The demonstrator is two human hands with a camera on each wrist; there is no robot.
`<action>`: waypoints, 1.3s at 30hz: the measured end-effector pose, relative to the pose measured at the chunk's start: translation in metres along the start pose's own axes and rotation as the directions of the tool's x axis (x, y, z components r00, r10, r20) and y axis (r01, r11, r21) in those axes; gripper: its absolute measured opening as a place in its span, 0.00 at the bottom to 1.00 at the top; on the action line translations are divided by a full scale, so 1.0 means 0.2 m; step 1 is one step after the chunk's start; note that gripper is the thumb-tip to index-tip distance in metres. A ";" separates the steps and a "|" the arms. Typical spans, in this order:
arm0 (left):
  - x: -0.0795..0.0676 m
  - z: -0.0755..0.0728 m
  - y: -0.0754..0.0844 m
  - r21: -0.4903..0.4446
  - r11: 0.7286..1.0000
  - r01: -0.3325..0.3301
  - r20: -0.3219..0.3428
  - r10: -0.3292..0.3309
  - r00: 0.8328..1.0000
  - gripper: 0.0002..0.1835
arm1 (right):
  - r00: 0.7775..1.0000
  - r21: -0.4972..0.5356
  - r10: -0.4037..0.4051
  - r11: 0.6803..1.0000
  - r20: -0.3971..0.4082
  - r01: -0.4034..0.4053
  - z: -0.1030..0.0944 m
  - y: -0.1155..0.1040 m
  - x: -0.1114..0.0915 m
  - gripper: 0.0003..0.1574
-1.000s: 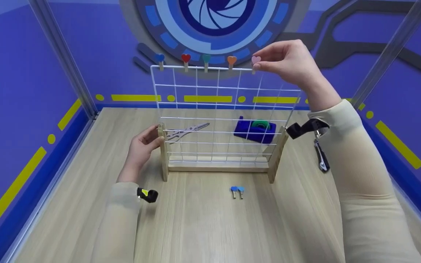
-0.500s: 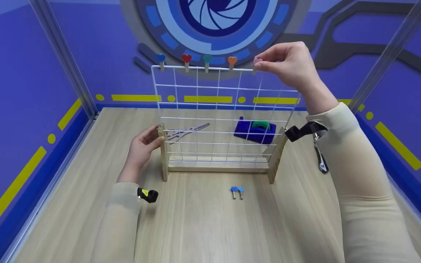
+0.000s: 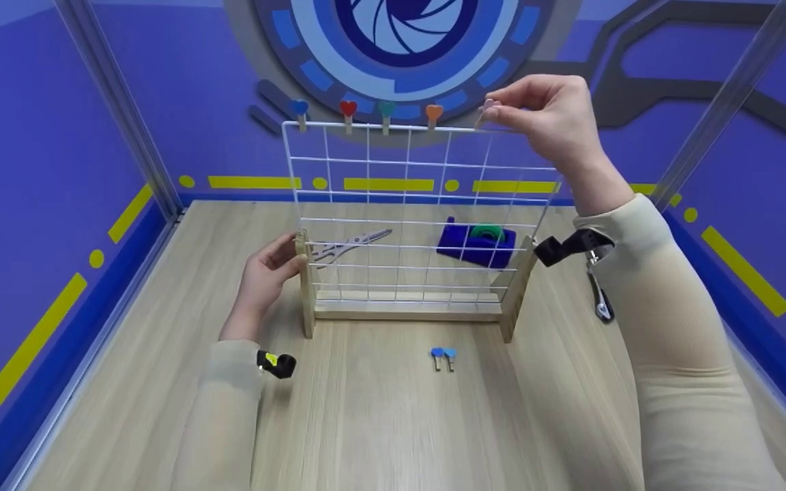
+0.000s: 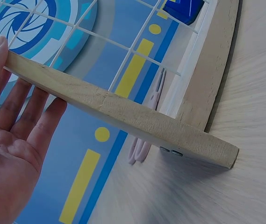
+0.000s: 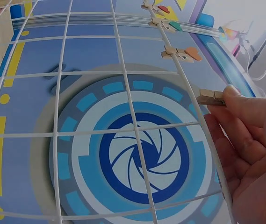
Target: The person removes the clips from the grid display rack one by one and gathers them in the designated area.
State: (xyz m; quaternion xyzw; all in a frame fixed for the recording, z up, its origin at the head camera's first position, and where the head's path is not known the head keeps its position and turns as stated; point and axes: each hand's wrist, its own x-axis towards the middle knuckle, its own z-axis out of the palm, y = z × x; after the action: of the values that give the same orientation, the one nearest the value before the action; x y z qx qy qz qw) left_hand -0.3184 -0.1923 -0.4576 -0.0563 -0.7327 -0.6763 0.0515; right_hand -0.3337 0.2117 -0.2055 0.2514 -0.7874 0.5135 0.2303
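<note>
At the top wire of a white wire grid (image 3: 406,163), my right hand (image 3: 560,119) pinches a small wooden clothespin (image 5: 211,96) with a pale pink heart between thumb and fingers. The clothespin leans to the right, its tip right at the wire; the fingers partly cover its heart. Farther left along that wire stand clothespins with a blue heart (image 3: 299,106), a red heart (image 3: 348,108), a green heart (image 3: 386,108) and an orange heart (image 3: 434,111). My left hand (image 3: 263,283) holds the stand's left wooden post (image 4: 109,105), thumb on one side and fingers on the other.
In front of the stand lie two clothespins with a blue heart (image 3: 437,353) and a light blue heart (image 3: 450,354). Behind the grid are scissors (image 3: 364,239) and a blue tape dispenser (image 3: 461,245). A box cutter (image 3: 602,308) lies beneath the right forearm.
The pink-heart clothespin has gone from upright to leaning right, as my right hand shifted slightly right and up. My left hand stays on the post.
</note>
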 end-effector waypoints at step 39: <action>0.00 0.00 0.01 0.004 1.000 0.010 -0.004 -0.010 1.000 0.30 | 0.985 0.165 0.029 0.985 0.170 -0.057 0.07 0.15 -0.56 0.11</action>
State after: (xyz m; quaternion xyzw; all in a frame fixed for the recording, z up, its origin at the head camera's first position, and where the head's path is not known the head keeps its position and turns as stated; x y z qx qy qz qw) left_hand -0.3175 -0.1920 -0.4565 -0.0514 -0.7341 -0.6753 0.0496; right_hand -0.2688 0.2277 -0.3010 0.2951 -0.7627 0.5607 0.1302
